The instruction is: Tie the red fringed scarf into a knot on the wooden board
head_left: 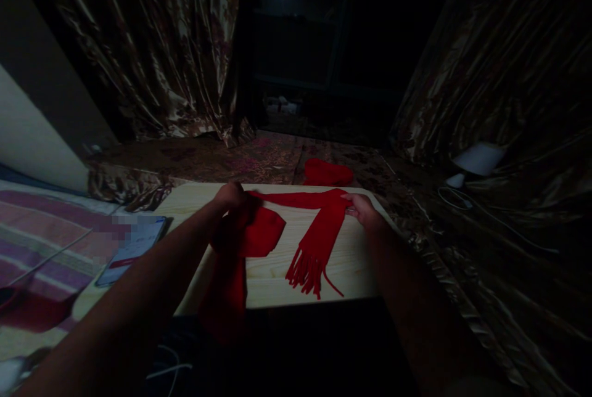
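A red scarf is stretched between my two hands above a pale wooden table. My left hand is closed on it at the left, where folds bunch up and a length drops past the table's front edge. At the right, my right hand pinches the scarf between thumb and fingers. From there a fringed end slants down toward the middle of the tabletop. Another red cloth item lies just beyond the table's far edge; its kind is unclear in the dim light.
A tablet-like device lies at the table's left, beside a striped bedspread. A white lamp with a cord stands on the right. Patterned curtains hang beside a dark window. White cable loops below the table.
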A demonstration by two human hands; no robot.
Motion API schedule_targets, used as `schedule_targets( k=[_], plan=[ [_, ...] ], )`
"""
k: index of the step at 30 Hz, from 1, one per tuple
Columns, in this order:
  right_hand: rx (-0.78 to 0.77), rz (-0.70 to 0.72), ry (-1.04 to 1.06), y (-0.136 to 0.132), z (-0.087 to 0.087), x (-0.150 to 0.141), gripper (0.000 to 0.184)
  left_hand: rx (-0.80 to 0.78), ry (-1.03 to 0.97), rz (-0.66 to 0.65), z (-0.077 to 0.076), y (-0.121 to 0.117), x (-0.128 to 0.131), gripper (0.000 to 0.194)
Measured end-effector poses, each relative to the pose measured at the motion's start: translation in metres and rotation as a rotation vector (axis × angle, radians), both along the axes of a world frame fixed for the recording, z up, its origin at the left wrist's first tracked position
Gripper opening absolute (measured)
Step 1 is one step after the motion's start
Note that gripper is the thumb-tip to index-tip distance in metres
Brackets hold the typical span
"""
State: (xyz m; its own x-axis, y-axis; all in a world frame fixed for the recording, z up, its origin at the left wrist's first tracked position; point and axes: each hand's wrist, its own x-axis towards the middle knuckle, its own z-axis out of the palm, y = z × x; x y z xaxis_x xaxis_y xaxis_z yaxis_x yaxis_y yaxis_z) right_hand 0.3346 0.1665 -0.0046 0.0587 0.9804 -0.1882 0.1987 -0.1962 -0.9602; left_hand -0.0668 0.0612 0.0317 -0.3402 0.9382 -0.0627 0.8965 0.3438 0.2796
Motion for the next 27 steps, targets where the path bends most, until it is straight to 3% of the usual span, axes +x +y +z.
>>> schedule_targets(
  k=[3, 7, 9, 11, 12, 14, 17, 19, 21, 24, 27],
  plan=[
    [-0.026, 0.008, -0.129, -0.004, 0.003, 0.005, 0.013, -0.097, -0.014, -0.052, -0.002, 0.000, 0.002, 0.026],
    [-0.017, -0.006, -0.333, -0.006, 0.009, 0.005, 0.018, -0.008, -0.108, -0.019, -0.009, -0.001, 0.004, 0.067],
    [0.078, -0.038, -0.470, -0.009, 0.012, 0.000, 0.023, 0.001, -0.157, -0.052, -0.013, -0.002, 0.004, 0.080],
    [0.277, 0.004, -0.676, -0.018, 0.012, -0.008, 0.023, -0.015, -0.181, -0.094, -0.016, -0.002, 0.004, 0.079],
    [0.386, 0.089, -0.770, -0.024, 0.011, -0.013, 0.022, -0.022, -0.183, -0.109, -0.017, -0.001, 0.004, 0.075],
    [0.549, 0.391, -0.875, -0.039, 0.006, -0.022, 0.026, -0.022, -0.178, -0.121, -0.018, 0.000, 0.005, 0.067],
    [0.564, 0.831, -0.867, -0.060, 0.003, -0.029, 0.062, 0.010, -0.125, -0.060, -0.019, -0.001, 0.007, 0.060],
    [0.515, 0.966, -0.894, -0.069, 0.008, -0.031, 0.080, 0.038, -0.078, -0.004, -0.019, -0.003, 0.009, 0.060],
    [0.447, 0.993, -0.928, -0.075, 0.018, -0.035, 0.070, 0.056, -0.081, 0.030, -0.018, -0.006, 0.011, 0.061],
    [0.459, 0.863, -0.917, -0.084, 0.032, -0.053, 0.036, 0.066, -0.181, 0.053, -0.013, -0.011, 0.014, 0.076],
    [0.526, 0.803, -0.778, -0.098, 0.035, -0.081, 0.028, 0.091, -0.236, 0.065, -0.006, -0.020, 0.017, 0.084]
  ],
)
